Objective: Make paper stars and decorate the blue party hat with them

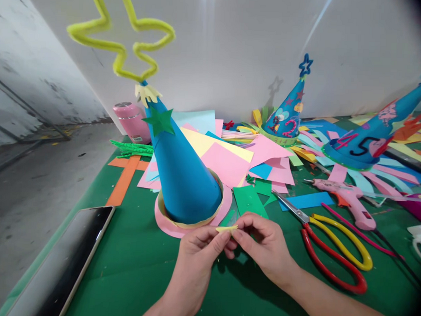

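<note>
The forearms of the left hand [198,261] and right hand [266,247] are cut off by the lower edge. The fingers of both are nearly closed, thumb against forefinger, pinching a small pale yellow scrap [225,229] between them. The scrap lies across the gap from one set of fingertips to the other, which cover its ends, so its full shape is hard to make out. Below the fingers spreads the green worktop [123,275].

Just beyond the fingers, to their left, stands a blue cone hat [185,185]; whether the left hand touches its pink brim [165,223] cannot be told. The hat's yellow fuzzy star [151,24] is cut off by the top edge. Right of the fingers lie scissors [308,221]; well to their left, a phone [65,263], its near end out of view. Farther off are a pink glue gun [349,193], overlapping coloured papers [227,163] and, beyond the fingers to the right, a smaller decorated hat [284,114].
</note>
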A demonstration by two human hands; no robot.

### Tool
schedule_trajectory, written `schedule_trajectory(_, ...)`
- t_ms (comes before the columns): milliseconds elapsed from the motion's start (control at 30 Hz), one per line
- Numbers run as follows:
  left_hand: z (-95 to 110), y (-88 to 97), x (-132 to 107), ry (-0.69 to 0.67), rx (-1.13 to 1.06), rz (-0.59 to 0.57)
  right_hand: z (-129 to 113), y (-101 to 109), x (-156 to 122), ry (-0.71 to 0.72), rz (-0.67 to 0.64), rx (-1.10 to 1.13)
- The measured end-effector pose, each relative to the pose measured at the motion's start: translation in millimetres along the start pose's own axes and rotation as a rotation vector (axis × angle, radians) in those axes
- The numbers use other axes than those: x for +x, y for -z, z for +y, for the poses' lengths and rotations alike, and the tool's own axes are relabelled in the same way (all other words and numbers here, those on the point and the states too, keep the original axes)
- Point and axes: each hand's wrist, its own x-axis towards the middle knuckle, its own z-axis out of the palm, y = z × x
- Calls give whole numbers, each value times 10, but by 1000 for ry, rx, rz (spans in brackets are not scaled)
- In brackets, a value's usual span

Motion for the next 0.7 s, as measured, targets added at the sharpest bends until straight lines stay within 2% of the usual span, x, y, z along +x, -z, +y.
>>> schedule_trajectory(300,-21,4,2,-5,15,1,-2,-14,-12,-4,-8,-6)
schedule_trajectory(700,-3,-38,-20,-126,181,43,61,-19,-27,18,32,-57)
